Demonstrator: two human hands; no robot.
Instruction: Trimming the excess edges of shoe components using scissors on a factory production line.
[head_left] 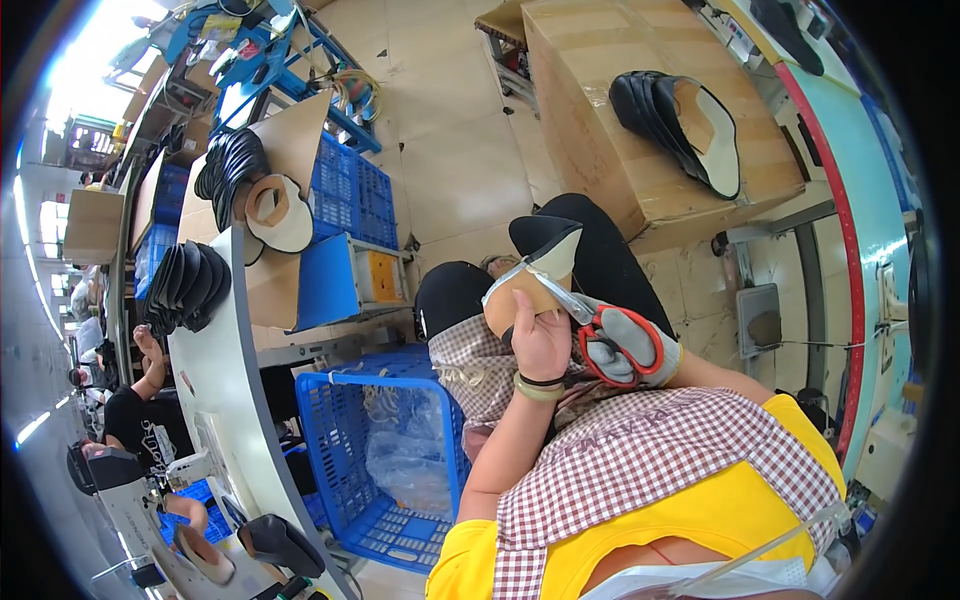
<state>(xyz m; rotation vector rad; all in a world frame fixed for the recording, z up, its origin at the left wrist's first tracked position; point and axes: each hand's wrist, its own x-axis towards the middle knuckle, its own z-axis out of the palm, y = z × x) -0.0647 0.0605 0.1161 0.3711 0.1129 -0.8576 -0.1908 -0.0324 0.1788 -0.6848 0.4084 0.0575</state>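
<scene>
Low over my lap, my left hand (541, 346) is closed around the edge of a shoe upper (508, 303). Its outside is black, its lining tan, with a white edge showing. My right hand (634, 338), in a grey glove, grips a pair of scissors (566, 299) by the red handles. The blades point up and left against the upper, close to the left fingers. Whether they are parted cannot be made out. A checked apron (620, 440) covers my front, and a bangle circles my left wrist.
A blue plastic crate (335, 378) with clear bags inside stands left of my lap. A large carton (580, 130) at the far right bears stacked black shoe uppers (655, 110). More uppers (232, 165) lie at the left, near a sewing machine (135, 510) and a co-worker (140, 420).
</scene>
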